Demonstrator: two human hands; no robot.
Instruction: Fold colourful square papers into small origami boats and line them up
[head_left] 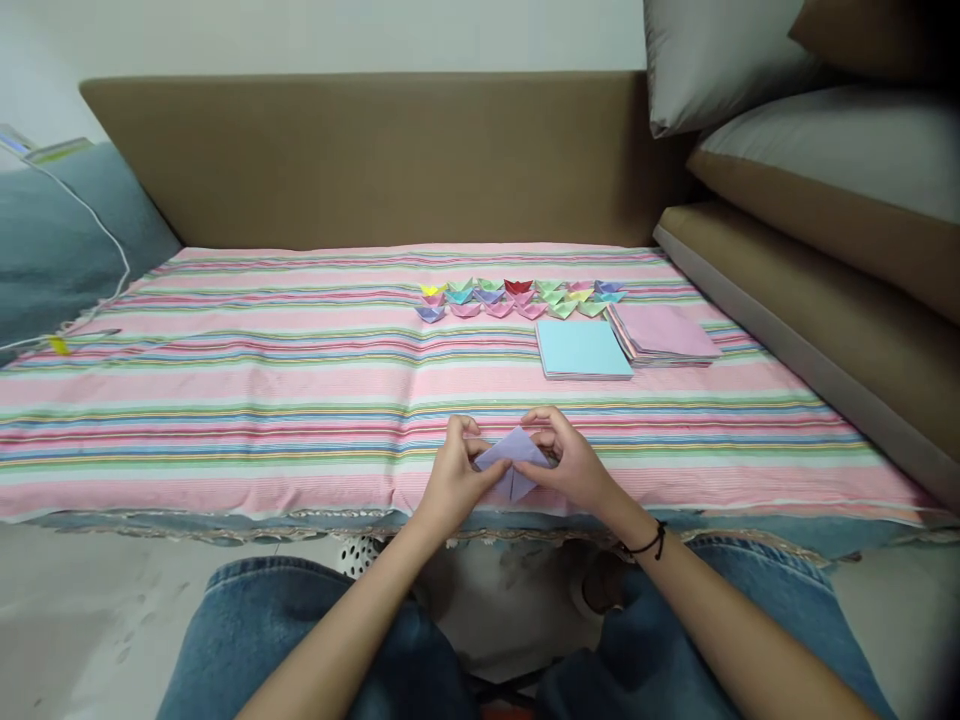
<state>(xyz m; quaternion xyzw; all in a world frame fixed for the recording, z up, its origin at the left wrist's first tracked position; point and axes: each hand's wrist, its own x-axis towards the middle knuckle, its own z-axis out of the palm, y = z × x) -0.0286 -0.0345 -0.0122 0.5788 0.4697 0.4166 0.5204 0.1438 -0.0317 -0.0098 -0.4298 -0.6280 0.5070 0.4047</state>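
A lavender sheet of origami paper [517,447], partly folded into a diamond shape with a crease down its middle, is held near the front edge of the striped cloth. My left hand [459,470] grips its left side, thumb on the near face and fingers behind. On the right side my right hand [574,462] pinches it the same way, the two thumbs meeting near the centre. Beyond the hands lie a stack of light blue paper [583,348] and a stack of pink paper [667,330]. Several small folded paper boats [517,297] in many colours stand in rows behind them.
The pink striped cloth [262,380] covers the seat up to a brown backrest [375,160]. Cushions [825,190] are piled at the right. A white cable [97,225] runs over a blue-grey cushioned side [67,210] at the left.
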